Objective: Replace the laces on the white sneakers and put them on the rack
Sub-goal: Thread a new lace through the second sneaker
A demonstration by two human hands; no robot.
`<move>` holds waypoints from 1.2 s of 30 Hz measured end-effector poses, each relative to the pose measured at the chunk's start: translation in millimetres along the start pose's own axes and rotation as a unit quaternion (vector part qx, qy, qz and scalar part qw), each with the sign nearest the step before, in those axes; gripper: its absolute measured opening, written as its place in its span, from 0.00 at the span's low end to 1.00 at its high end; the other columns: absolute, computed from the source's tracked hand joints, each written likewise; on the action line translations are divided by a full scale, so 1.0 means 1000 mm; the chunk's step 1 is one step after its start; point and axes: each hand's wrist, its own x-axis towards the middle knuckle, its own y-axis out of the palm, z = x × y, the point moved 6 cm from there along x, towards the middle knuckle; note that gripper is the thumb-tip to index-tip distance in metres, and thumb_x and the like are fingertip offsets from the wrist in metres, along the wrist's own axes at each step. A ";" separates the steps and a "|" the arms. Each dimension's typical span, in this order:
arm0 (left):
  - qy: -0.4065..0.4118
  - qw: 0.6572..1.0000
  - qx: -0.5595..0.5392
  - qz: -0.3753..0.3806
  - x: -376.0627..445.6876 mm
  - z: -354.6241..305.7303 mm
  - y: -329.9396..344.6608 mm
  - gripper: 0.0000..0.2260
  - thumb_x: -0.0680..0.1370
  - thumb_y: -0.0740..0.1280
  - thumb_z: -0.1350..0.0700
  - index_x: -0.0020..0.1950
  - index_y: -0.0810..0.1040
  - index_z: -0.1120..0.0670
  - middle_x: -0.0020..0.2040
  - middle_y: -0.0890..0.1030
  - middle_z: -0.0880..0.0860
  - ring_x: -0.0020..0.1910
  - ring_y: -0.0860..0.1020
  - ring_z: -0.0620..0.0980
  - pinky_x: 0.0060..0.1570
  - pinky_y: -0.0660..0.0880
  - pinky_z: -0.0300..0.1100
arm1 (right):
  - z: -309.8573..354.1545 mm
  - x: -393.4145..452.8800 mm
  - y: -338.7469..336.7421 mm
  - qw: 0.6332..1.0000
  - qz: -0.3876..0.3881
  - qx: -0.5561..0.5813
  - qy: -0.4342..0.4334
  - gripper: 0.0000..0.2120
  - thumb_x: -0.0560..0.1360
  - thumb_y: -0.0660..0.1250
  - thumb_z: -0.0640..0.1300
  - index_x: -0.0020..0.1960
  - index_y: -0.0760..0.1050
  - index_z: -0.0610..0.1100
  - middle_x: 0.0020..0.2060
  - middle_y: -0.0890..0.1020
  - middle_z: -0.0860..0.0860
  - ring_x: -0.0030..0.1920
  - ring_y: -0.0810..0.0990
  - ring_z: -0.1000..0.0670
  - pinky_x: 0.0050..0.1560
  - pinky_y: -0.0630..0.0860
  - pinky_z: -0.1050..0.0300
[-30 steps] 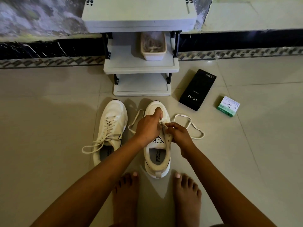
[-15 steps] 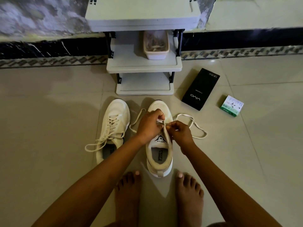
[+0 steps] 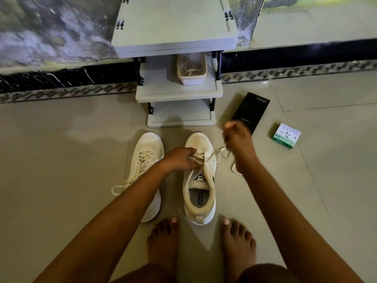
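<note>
White low-top sneakers stand side by side on the pale tiled floor (image 3: 61,180) at the centre of the frame, toes pointing to the top of the frame, just beyond two bare feet at the lower centre. The right-hand sneaker (image 3: 201,193) sits between the feet and the rack; its tongue carries a black emblem and its insole shows printed lettering. The left-hand sneaker (image 3: 148,160) is fully laced, one loose lace end trailing toward the lower left, and its heel is covered by the left forearm.

The left hand (image 3: 180,159) rests on the eyelet area of the right-hand sneaker, fingers curled down and pinching the cream lace (image 3: 214,155) where it crosses the upper. The right hand (image 3: 237,139) is raised just right of that sneaker's toe, closed into a fist on the same lace, which runs taut from the eyelets up to it. That hand is motion-blurred, so the exact finger placement cannot be confirmed. A further loop of lace lies on the floor beside the right wrist.

Beyond the right hand, a flat black rectangular box (image 3: 253,111) lies on the floor, partly overlapped by the fist. A small green-and-white carton (image 3: 286,135) sits further right, well apart from the sneakers.

At upper centre stands a grey plastic tiered shoe rack (image 3: 179,92), close to the sneaker toes. Its middle shelf holds a white rectangular tub (image 3: 191,79) containing tangled pale strands, possibly laces.
</note>
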 end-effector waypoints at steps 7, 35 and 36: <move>0.008 1.000 -0.023 -0.004 -0.001 0.002 0.002 0.32 0.73 0.70 0.45 0.74 0.64 0.53 0.72 0.68 0.55 0.69 0.68 0.55 0.66 0.66 0.46 | -0.079 -0.009 0.026 0.901 0.106 -0.421 0.001 0.09 0.79 0.60 0.42 0.54 0.73 0.37 0.52 0.80 0.40 0.53 0.77 0.41 0.44 0.68 0.56; 0.001 1.000 0.005 -0.013 -0.005 0.002 0.007 0.31 0.75 0.67 0.44 0.75 0.61 0.49 0.75 0.63 0.51 0.72 0.64 0.53 0.69 0.62 0.46 | 0.002 0.010 -0.026 0.968 0.149 0.204 0.004 0.12 0.78 0.57 0.44 0.40 0.77 0.47 0.39 0.79 0.52 0.44 0.78 0.52 0.48 0.76 0.60; 0.000 1.000 -0.004 -0.013 -0.006 0.002 0.007 0.31 0.75 0.67 0.44 0.75 0.61 0.49 0.75 0.63 0.52 0.71 0.65 0.53 0.69 0.63 0.46 | -0.001 0.007 -0.026 0.950 0.160 0.265 0.040 0.14 0.79 0.56 0.43 0.41 0.77 0.45 0.40 0.82 0.50 0.46 0.80 0.51 0.51 0.78 0.57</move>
